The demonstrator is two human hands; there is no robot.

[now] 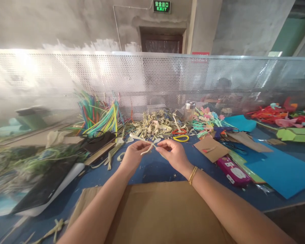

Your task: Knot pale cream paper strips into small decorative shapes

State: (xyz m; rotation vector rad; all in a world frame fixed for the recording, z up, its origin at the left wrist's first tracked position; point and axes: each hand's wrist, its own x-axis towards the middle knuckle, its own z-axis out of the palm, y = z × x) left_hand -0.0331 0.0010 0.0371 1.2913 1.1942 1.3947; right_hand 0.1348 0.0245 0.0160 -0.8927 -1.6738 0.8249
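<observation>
Both hands met above the blue worktable: the left hand and the right hand, a gold bracelet at its wrist, each pinched one end of a pale cream strip, which hung between the fingertips. Judging by its loose, barely crossed shape, the folding looked only just started. A heap of finished pale knotted pieces lay on the far side, while colourful plastic strips waited far left.
</observation>
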